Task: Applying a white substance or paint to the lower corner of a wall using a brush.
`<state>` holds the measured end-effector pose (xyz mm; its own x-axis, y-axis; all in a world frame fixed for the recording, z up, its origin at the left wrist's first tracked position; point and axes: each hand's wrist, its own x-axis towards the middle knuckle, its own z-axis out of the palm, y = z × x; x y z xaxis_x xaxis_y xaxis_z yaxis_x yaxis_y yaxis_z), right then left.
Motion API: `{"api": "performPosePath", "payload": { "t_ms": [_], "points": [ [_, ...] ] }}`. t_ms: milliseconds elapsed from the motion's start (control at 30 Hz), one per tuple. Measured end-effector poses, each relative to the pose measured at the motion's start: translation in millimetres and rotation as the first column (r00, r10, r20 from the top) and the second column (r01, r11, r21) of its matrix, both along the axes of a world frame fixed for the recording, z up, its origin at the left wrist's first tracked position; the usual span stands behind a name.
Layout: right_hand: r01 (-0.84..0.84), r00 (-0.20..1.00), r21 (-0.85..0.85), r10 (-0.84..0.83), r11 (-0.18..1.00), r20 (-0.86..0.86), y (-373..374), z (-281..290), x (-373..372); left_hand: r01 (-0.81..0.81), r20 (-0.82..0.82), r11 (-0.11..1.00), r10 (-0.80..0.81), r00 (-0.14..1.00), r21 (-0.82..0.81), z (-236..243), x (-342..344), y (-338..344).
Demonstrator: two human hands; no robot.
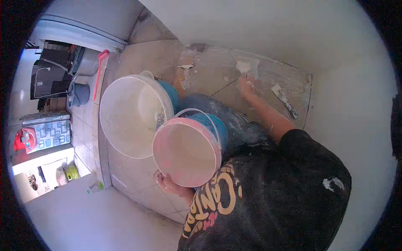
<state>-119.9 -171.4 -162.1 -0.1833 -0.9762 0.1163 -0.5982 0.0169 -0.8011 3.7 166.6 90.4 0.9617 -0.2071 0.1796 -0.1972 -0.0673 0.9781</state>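
My left hand point(169, 184) is at the lower rim of a bucket point(186, 154) with a pinkish rim, blue outer side and white handle. Its fingers are closed at the rim, and the bucket is tipped so its pale inside shows. Out to the right, my right hand point(248, 88) is low over the tiled floor, closed on what looks like a putty knife point(247, 67). White paste covers its blade, and my fingers hide the handle. A second putty knife point(285, 101), smeared white, lies on the floor to the right of that forearm.
A larger white bucket point(125, 113) stands left of the pinkish one. White smears and a pale scrap point(186, 66) mark the floor tiles point(209, 77). Walls point(351, 113) enclose the right side. Leftward, a doorway shows a red-handled tool point(99, 75) and a grey bucket point(79, 93).
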Motion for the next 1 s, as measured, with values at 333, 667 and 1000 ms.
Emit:
{"api": "performPosePath", "payload": {
  "t_ms": [333,667,1000],
  "points": [
    [-0.569,0.486,0.042,0.376,0.821,-0.789,-40.5,23.9,-23.1,-0.076,0.034,0.994,0.073,0.997,0.077,-1.5,1.6,16.6],
    [-0.178,0.981,0.039,0.174,0.983,0.086,-36.7,43.0,-25.4,-0.094,-0.030,0.995,0.094,0.995,0.024,-0.7,-3.0,5.2],
    [-0.230,0.964,0.191,0.250,0.954,-0.087,-35.3,114.8,-72.9,-0.037,0.003,0.999,0.037,0.999,0.035,-12.3,3.1,11.4]
  ]
}}
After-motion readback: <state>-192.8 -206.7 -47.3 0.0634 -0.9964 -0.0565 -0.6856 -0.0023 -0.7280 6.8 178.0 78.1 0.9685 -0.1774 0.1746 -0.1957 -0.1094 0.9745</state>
